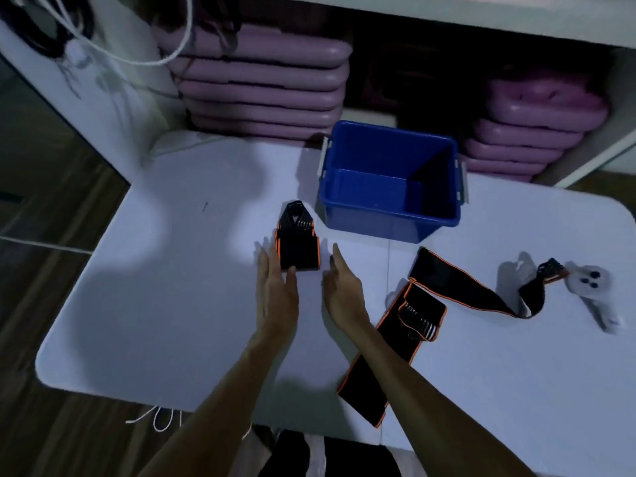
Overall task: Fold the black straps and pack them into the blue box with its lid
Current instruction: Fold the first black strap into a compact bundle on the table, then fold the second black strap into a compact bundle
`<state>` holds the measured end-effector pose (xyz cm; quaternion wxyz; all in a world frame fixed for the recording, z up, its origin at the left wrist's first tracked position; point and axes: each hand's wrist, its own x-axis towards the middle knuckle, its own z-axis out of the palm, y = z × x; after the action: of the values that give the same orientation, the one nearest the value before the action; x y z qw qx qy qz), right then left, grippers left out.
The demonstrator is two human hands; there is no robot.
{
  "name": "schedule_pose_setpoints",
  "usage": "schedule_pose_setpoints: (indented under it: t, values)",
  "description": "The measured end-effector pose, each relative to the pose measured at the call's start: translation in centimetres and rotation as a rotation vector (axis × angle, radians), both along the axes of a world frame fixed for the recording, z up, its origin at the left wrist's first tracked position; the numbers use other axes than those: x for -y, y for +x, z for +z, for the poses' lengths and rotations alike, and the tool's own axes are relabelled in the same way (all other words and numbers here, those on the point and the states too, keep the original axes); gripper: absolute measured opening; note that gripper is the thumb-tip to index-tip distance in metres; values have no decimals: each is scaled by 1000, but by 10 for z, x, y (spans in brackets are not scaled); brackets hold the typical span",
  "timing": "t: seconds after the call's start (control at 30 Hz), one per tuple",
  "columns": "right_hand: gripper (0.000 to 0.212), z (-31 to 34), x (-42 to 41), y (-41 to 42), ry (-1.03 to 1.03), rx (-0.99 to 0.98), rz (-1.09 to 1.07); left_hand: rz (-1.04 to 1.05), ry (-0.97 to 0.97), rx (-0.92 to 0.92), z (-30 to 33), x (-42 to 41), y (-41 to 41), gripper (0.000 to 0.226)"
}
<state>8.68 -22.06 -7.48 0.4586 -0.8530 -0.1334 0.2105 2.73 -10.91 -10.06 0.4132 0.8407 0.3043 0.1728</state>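
A folded black strap (298,247) with orange edging lies on the white table (172,304), just left of the blue box (390,215). The box stands open with nothing visible inside; no lid is in view. My left hand (277,297) lies flat, its fingertips touching the folded strap's near left edge. My right hand (342,292) is open, just right of that strap and apart from it. An unfolded black strap (389,339) lies stretched out under my right forearm. Another long strap (475,290) trails to the right.
A white plastic bag (592,284) lies at the far right of the table beside the long strap's end. Stacks of purple mats (261,84) fill the shelves behind the box. White cords hang at the upper left.
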Motion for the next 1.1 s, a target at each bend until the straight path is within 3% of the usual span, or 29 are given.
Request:
schedule_pose_setpoints:
  t: [0.13,0.27,0.33,0.4,0.53,0.6,0.7,0.8,0.87,0.9,0.97,1.1]
  values:
    - [38,16,55,-10,42,73,-139,-206,360,34,9,42,-16,46]
    - [28,23,128,-25,29,228,-302,-724,563,136,14,91,-1,35]
    - [29,18,164,-34,30,237,-433,-944,605,58,12,111,9,42]
    - [33,10,190,-42,12,167,-522,-1028,668,-40,12,124,24,48]
    - [54,-10,213,-48,-93,89,-427,-1078,754,-83,22,137,47,24]
    - [74,-13,217,-48,-86,109,-308,-1157,632,-112,34,140,51,17]
    - [79,-8,215,-38,-5,151,-199,-1235,120,-241,76,141,54,8]
    - [44,6,207,-23,280,79,-204,-1079,-471,-278,127,128,58,7]
    - [12,22,201,-12,296,0,-147,-895,-775,-198,146,102,59,4]
    - [8,31,198,-9,306,-95,-104,-790,-891,-142,150,85,58,5]
    - [26,48,192,-3,346,-237,-22,-546,-1013,-34,145,45,53,12]
    - [22,55,168,5,247,-281,61,-166,-987,-41,97,-32,14,23]
